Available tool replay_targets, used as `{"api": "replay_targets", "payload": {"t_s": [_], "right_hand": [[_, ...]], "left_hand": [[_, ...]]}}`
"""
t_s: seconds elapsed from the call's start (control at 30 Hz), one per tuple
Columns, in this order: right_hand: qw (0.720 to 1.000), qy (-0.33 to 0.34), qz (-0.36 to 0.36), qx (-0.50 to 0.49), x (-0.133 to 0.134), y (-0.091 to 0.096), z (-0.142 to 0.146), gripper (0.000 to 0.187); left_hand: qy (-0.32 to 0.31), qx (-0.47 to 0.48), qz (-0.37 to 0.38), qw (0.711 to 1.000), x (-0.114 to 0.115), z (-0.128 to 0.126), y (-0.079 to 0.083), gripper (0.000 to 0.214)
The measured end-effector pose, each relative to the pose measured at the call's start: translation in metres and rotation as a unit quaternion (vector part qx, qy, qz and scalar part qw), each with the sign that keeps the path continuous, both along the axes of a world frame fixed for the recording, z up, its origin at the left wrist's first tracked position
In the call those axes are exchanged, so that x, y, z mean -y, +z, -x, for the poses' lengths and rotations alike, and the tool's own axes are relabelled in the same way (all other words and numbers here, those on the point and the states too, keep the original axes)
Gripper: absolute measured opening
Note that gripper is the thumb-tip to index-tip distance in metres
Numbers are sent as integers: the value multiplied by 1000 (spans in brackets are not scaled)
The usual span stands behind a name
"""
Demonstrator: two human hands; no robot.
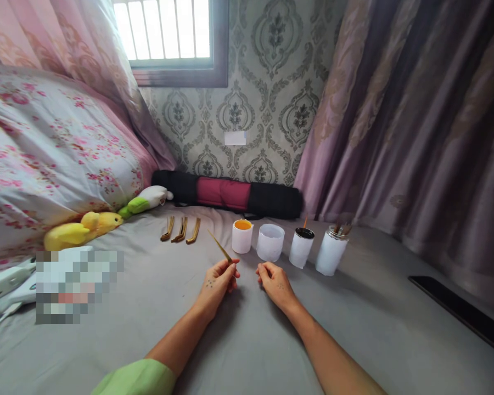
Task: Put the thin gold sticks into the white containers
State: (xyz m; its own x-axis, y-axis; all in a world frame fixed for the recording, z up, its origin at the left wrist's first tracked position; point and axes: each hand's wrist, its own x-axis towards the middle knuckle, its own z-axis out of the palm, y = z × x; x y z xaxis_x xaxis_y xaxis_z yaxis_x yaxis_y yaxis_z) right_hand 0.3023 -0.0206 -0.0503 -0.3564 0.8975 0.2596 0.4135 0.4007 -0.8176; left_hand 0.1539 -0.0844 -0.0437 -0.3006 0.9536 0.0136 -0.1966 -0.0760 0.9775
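Note:
My left hand (217,281) rests on the grey bedsheet (239,340) and pinches a thin golden stick (219,245) that slants up and to the left. My right hand (274,281) lies beside it on the sheet with its fingers curled in; nothing shows in them. Just beyond the hands stands a row of white cups: one with an orange top (242,236), a wide translucent one (270,242), one with a dark rim (301,247), and a jar holding brushes (331,250). Three golden clips (181,229) lie to the left of the cups.
A black and red rolled bag (226,194) lies against the patterned wall. A floral pillow (53,153), a yellow plush toy (80,229) and a green and white plush (146,201) sit at the left. Curtains hang at the right, above a dark flat strip (461,311).

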Motion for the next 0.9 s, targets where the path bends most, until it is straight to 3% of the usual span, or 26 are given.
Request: {"api": "replay_targets", "payload": {"t_s": [0.33, 0.67, 0.9], "right_hand": [[1000, 20, 5, -22, 2, 1, -2, 34], [998, 33, 24, -45, 3, 1, -2, 34], [993, 36, 79, -79, 5, 3, 0, 24]], "left_hand": [[-1, -114, -36, 993, 9, -4, 7, 30], [19, -201, -58, 978, 10, -1, -2, 31], [34, -246, -78, 965, 14, 2, 1, 26]]}}
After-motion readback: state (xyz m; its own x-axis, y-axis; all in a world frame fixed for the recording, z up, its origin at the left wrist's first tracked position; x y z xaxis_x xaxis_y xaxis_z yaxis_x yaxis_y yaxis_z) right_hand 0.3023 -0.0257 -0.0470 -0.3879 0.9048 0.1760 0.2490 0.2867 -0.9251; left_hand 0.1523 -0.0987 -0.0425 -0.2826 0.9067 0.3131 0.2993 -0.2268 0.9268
